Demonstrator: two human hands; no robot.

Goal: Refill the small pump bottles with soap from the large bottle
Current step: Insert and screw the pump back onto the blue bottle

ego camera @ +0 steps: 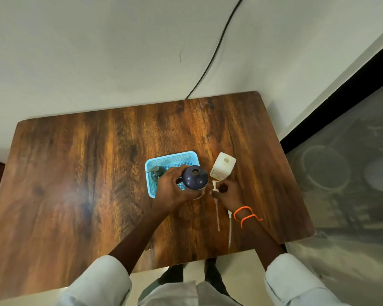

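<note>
My left hand (171, 191) grips a dark navy bottle (195, 177) with an open neck, held upright just right of the blue basket (152, 191). My right hand (227, 194) pinches a white pump head (215, 187) whose tube (217, 214) hangs down over the table. A second white pump tube (230, 230) lies on the wood beside my right wrist. The white square bottle (223, 166) stands uncapped behind my right hand. A small green pump bottle (156, 173) stands in the basket's left corner.
The wooden table (80, 184) is pushed against a white wall. A black cable (217, 47) runs down the wall behind the table's far edge. The table's right edge borders a grey floor. Orange thread bands (244, 214) circle my right wrist.
</note>
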